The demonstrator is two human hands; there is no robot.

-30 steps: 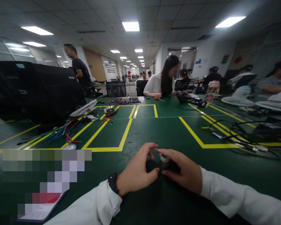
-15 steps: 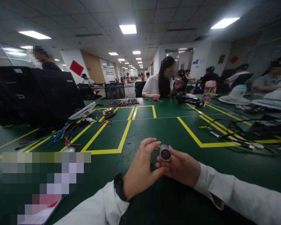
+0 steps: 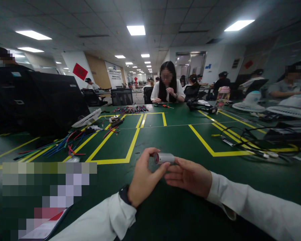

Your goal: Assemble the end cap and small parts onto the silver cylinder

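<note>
A small silver-grey metal cylinder (image 3: 166, 157) lies nearly level in the air above the green table, its dark end with some red inside turned left. My left hand (image 3: 144, 179), with a dark band at the wrist, grips it between thumb and fingers near that left end. At the other end, the thumb and forefinger of my right hand (image 3: 192, 175) pinch it, while the remaining fingers extend loosely below. The fingertips behind the cylinder are hidden.
Yellow tape (image 3: 110, 162) marks the green table (image 3: 130, 214). Loose coloured wires (image 3: 57, 145) and a dark monitor (image 3: 40, 100) are on the left. Black cables (image 3: 245, 139) lie right. A screwdriver (image 3: 167, 106) lies near a person (image 3: 168, 83) sitting opposite. A phone-like device (image 3: 43, 229) is lower left.
The cylinder has turned from facing me to lying sideways, its open end now left. My left hand has closed onto it. The person opposite has turned forward and raised a hand.
</note>
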